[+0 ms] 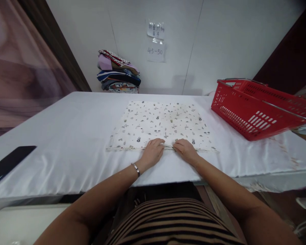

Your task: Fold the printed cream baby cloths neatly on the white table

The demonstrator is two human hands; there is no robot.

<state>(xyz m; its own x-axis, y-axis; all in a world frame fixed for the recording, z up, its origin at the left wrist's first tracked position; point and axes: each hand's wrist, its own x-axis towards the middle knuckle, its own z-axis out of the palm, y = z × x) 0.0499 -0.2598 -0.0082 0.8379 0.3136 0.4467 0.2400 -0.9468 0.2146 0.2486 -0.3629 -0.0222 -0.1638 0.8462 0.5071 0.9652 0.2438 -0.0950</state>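
A white cloth with small grey and beige printed figures lies folded flat in layers on the table in front of me. My left hand grips its near edge a little left of the middle, fingers curled over the layers. Close beside it, my right hand pinches the same edge just right of the middle. Between the two hands the edge is slightly raised. Both thumbs are mostly hidden. A metal bracelet is on my left wrist.
A red plastic basket with metal handles stands at the right. A stack of folded fabrics rises behind the table's far edge. A black phone lies at the left on the white tablecloth. Handwritten paper signs hang on the wall.
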